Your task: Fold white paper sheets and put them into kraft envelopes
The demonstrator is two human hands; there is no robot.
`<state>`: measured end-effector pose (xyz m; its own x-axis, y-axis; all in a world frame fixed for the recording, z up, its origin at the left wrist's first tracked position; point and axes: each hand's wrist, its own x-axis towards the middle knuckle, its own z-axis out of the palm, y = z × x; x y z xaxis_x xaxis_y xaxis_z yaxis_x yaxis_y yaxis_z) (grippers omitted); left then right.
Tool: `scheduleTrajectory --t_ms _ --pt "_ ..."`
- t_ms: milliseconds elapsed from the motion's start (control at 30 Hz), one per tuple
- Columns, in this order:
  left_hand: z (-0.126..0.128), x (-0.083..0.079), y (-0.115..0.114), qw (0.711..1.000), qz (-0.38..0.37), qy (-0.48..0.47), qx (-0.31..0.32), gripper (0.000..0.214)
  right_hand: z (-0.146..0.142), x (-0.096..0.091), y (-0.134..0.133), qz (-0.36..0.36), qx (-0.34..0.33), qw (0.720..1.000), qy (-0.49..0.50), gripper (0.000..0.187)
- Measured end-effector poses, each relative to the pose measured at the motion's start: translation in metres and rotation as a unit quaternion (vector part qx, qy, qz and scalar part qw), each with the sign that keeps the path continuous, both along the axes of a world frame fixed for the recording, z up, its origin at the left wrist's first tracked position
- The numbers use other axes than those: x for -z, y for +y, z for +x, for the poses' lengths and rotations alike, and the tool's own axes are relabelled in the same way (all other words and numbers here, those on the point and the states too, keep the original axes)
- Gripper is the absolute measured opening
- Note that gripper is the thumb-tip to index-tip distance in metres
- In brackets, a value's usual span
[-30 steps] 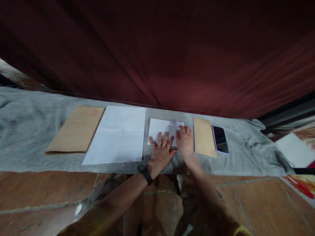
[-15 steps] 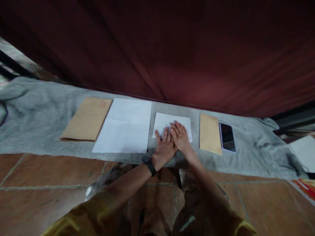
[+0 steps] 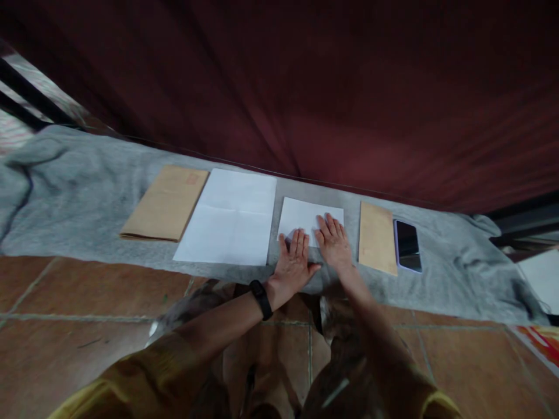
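Observation:
A small folded white paper [image 3: 303,216] lies on a grey cloth [image 3: 78,192] spread on the floor. My left hand [image 3: 294,262] lies flat on the paper's near left part, fingers stretched out. My right hand [image 3: 334,245] presses flat on the paper's right part, fingers together and extended. Both hands sit side by side and hold nothing. A black band is on my left wrist.
A larger white sheet [image 3: 231,216] and a brown envelope [image 3: 168,202] lie to the left. A narrow brown envelope [image 3: 376,244] and a phone [image 3: 407,244] lie to the right. A dark red curtain [image 3: 305,87] hangs behind; tiled floor [image 3: 65,302] is in front.
My right hand has slid from over my left hand to the right across the folded paper. The hands now lie apart, side by side. The view has shifted a little.

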<state>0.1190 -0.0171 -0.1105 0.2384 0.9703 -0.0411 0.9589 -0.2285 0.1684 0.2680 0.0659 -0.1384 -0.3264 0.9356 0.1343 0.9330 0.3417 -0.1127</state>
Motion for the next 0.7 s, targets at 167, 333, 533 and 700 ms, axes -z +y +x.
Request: scheduleTrajectory --t_ms 167,333,533,700 --pt "-0.005 -0.002 -0.004 1.0 -0.004 0.023 -0.013 0.089 0.007 0.005 0.001 0.01 0.002 1.0 0.01 0.055" --pt "-0.011 -0.002 -0.007 0.999 -0.002 0.042 -0.024 0.098 0.015 0.01 0.0 0.025 -0.001 0.999 0.025 0.056" --pt "-0.017 -0.011 0.0 0.998 0.052 0.036 -0.029 0.073 0.016 0.0 0.003 0.004 0.032 0.999 0.036 0.052" --pt "-0.013 -0.011 0.019 0.993 0.112 -0.007 0.038 0.054 0.003 -0.014 0.014 0.006 0.012 0.99 0.138 0.049"
